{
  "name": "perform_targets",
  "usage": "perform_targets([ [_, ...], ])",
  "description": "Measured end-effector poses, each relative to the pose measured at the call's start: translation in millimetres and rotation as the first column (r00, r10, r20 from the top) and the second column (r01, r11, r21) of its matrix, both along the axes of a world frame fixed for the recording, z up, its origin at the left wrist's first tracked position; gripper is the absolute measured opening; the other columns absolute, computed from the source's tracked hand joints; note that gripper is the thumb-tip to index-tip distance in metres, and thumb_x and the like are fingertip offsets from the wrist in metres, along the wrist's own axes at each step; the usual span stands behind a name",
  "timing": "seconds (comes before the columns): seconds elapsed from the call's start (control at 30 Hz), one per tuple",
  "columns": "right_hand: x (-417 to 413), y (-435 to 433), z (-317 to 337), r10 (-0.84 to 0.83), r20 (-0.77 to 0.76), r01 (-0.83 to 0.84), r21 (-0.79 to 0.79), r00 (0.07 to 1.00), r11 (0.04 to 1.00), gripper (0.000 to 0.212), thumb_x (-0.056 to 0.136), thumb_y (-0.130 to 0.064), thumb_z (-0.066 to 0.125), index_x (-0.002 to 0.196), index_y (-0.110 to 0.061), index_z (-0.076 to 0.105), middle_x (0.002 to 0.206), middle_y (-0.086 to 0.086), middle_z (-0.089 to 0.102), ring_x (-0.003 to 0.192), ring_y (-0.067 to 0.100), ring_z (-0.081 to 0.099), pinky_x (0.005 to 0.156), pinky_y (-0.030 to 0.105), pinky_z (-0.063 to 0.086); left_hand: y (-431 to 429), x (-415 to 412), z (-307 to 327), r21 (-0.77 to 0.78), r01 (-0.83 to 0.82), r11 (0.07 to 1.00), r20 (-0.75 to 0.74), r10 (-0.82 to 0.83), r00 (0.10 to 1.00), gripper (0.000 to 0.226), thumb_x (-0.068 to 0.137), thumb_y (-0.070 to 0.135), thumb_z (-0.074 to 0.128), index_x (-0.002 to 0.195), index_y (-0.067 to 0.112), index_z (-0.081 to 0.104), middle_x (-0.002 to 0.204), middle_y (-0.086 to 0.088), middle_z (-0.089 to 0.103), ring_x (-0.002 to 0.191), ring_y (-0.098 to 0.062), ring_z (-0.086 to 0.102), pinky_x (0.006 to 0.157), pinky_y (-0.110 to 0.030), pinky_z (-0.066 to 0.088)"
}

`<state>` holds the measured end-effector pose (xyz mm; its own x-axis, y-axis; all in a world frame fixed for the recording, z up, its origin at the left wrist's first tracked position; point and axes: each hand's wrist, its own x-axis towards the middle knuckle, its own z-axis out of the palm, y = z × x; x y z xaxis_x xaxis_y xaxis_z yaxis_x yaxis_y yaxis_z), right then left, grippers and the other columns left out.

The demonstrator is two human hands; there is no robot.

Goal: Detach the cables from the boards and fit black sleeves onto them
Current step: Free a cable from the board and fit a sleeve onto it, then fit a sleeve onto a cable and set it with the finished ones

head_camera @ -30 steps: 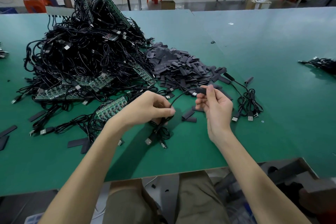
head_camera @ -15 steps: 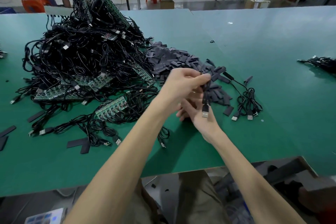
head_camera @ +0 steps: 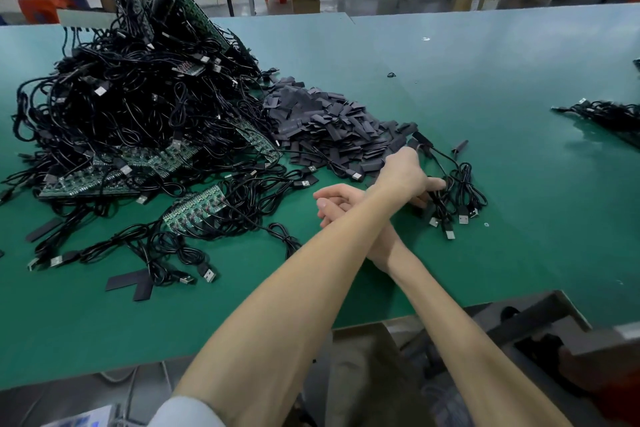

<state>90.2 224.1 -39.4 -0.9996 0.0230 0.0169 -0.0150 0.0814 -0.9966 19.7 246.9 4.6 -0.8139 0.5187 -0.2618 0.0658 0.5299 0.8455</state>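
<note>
Arms crossed over the green tabletop (head_camera: 519, 135)! The left hand (head_camera: 403, 173) reaches across on top, fingers (head_camera: 437, 184) down in the small bundle of cables (head_camera: 457, 191); whether they grip one, I cannot tell. The right hand (head_camera: 337, 201) lies underneath, fingers loosely curled, nothing in it. Just beyond the left hand sits the pile of black sleeves (head_camera: 329, 128). Well left of the right hand rises the heap of cables and boards (head_camera: 138, 107).

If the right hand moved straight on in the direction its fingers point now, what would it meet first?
Probably the loose black cables lying on the table just left of the right hand, before the green board. The hand's height is unclear, so it might pass over them.
</note>
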Motion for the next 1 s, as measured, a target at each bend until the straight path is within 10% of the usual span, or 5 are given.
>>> perform_targets([
  [0.23, -2.1, 1.1, -6.1, 0.016, 0.006, -0.016, 0.069, 1.0, 0.997, 0.02, 0.102, -0.013, 0.064, 0.118, -0.002, 0.065, 0.085, 0.005, 0.063, 0.075, 0.018, 0.058, 0.069, 0.031, 0.051, -10.7, 11.9, 7.7, -0.124, 0.004, 0.992, -0.288, -0.04, 0.957, 0.06, 0.087, 0.051, 0.076, 0.069, 0.012, 0.034, 0.064, -0.002, 0.046, 0.053, -0.021, 0.039, 0.051, -0.032, 0.032],
  [0.4, -7.5, 6.8, -10.1, -0.156, -0.055, 0.16, 0.091, 0.986, 0.983, 0.016, 0.098, 0.008, 0.058, 0.103, -0.003, 0.07, 0.078, -0.009, 0.064, 0.063, -0.008, 0.06, 0.064, 0.013, 0.05, -45.7, 10.8, 28.6, 0.035, -0.116, 0.993, -0.497, 0.118, 0.86, 0.038, 0.101, 0.046, 0.059, 0.091, 0.01, 0.067, 0.084, -0.003, 0.07, 0.076, -0.023, 0.066, 0.072, -0.034, 0.052],
  [0.53, -11.0, 8.3, -8.9, -0.336, -0.147, 0.328, -0.079, 0.93, 0.941, 0.015, 0.103, -0.005, 0.059, 0.094, -0.012, 0.069, 0.071, -0.003, 0.069, 0.057, 0.01, 0.061, 0.052, 0.023, 0.048, -110.2, 1.3, 33.1, 0.092, -0.17, 0.981, -0.574, 0.192, 0.796, 0.019, 0.102, 0.03, 0.06, 0.102, 0.015, 0.072, 0.081, 0.012, 0.063, 0.069, 0.005, 0.054, 0.066, -0.017, 0.042],
  [0.83, -13.5, 9.5, -12.8, -0.335, -0.143, 0.316, -0.14, 0.931, 0.938, 0.011, 0.104, -0.015, 0.06, 0.105, -0.016, 0.071, 0.076, -0.009, 0.069, 0.067, 0.009, 0.06, 0.054, 0.023, 0.048, -237.9, 22.5, -1.9, -0.334, -0.649, 0.684, -0.703, 0.278, 0.655, 0.037, 0.102, 0.031, 0.058, 0.138, 0.022, 0.055, 0.137, -0.013, 0.044, 0.131, -0.035, 0.034, 0.112, -0.051, 0.018],
  [1.0, -11.4, 8.4, -11.6, -0.309, -0.13, 0.292, -0.138, 0.942, 0.946, 0.011, 0.104, -0.014, 0.061, 0.105, -0.014, 0.071, 0.076, -0.007, 0.069, 0.068, 0.01, 0.06, 0.055, 0.023, 0.047, -252.4, 30.5, -18.7, -0.399, -0.666, 0.63, -0.561, 0.407, 0.721, 0.049, 0.102, 0.049, 0.053, 0.132, 0.01, 0.054, 0.132, -0.018, 0.051, 0.129, -0.037, 0.038, 0.109, -0.053, 0.021],
])
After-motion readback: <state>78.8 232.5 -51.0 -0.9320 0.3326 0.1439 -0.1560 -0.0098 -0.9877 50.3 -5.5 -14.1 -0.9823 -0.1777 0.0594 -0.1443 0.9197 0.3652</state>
